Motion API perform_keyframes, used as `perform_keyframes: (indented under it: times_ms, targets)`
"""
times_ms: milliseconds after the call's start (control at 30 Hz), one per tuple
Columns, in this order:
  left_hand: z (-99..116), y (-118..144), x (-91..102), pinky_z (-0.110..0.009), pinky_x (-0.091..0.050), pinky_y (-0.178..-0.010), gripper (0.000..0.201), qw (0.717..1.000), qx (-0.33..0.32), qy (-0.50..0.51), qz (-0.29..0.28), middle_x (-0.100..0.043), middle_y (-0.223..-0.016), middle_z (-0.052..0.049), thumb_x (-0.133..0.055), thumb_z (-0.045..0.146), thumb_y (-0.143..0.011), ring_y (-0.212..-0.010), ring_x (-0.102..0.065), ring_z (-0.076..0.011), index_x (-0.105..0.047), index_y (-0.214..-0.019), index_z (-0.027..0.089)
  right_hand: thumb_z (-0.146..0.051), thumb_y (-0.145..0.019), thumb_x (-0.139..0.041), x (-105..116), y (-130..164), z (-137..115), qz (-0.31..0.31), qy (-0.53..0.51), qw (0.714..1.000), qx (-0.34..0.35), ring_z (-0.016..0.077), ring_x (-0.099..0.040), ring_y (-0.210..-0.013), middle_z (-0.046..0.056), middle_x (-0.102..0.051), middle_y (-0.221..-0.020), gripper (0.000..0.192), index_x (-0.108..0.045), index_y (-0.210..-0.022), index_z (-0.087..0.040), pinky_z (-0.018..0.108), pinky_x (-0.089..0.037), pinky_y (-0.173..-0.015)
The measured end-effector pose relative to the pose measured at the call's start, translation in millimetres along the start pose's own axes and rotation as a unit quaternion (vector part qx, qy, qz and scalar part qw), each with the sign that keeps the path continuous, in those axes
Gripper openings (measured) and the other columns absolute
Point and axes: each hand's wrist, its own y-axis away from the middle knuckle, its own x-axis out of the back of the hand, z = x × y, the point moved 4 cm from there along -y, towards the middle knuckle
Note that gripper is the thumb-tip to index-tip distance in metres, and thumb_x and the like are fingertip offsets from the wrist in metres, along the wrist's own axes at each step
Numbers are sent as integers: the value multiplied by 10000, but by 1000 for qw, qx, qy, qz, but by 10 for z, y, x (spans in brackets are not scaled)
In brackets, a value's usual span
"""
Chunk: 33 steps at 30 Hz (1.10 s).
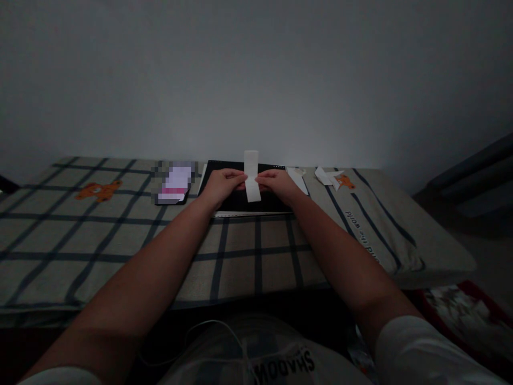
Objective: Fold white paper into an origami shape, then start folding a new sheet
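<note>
Dim shot, so I can't read the fold lines on the paper strip [251,176]; its middle is covered by fingertips. I see it standing upright, pinched from both sides: left hand [223,184] on its left edge, right hand [277,183] on its right edge, both closed on it, top and bottom ends sticking out free. It sits over a black board [240,200] near the far edge of the checked bedding [120,235]. A blurred-out device [174,183] lies just left of the board. White paper scraps [326,176] lie toward the far right corner, shapes unclear.
</note>
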Motion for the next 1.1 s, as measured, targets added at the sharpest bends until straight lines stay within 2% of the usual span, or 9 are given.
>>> perform_keyframes:
  times_ms: [167,367,500,633,733,933,1100]
  targets:
    - [-57,-14,-10,-275,-582,-744,110,999,26,-12,-21,-713,-714,-29,-802,178,-704,-627,-649,-103,-723,-753,121,-68,-791,-700,6,7,-13,20,2,1000,5,96,-641,-632,6,-707,-694,96,-689,-742,-150,256,-581,-699]
    - [4,4,8,-274,-582,-762,93,1000,-1,-24,9,-725,-749,-29,-789,160,-709,-641,-647,-98,-727,-767,123,-83,-800,-702,-21,28,1,-36,-17,999,-18,105,-664,-667,24,-730,-737,80,-714,-774,-157,241,-582,-698]
    - [-9,3,1,-281,-583,-782,157,1000,15,-8,1,-736,-786,-45,-823,200,-687,-675,-662,-108,-730,-788,122,-54,-785,-705,-4,14,-1,-5,1,1000,-10,105,-650,-638,20,-715,-706,114,-699,-733,-155,256,-582,-693]
    - [-43,-4,-18,-275,-583,-754,128,999,37,-17,-24,-716,-712,-37,-823,189,-686,-630,-651,-104,-728,-742,125,-47,-782,-703,4,2,-13,22,7,1000,-2,96,-639,-625,6,-704,-687,128,-685,-720,-157,244,-580,-673]
    - [-21,-1,-8,-263,-578,-717,72,999,20,-38,-12,-705,-689,-26,-789,152,-709,-616,-646,-103,-723,-722,126,-57,-773,-717,1,10,-22,20,-2,1000,-2,98,-643,-632,11,-712,-707,115,-694,-728,-161,254,-591,-689]
    - [29,21,2,-267,-580,-750,81,999,-6,-34,14,-718,-716,-21,-786,154,-704,-628,-641,-98,-731,-757,126,-92,-775,-727,-15,32,-13,-30,4,999,-12,114,-662,-654,37,-728,-740,71,-725,-759,-161,284,-600,-723]
    - [-33,10,-13,-265,-580,-751,84,999,32,-4,-11,-715,-707,-35,-790,165,-702,-637,-656,-105,-728,-739,122,-58,-770,-719,4,18,-13,5,12,1000,-4,113,-653,-635,28,-714,-714,118,-705,-719,-164,300,-598,-728]
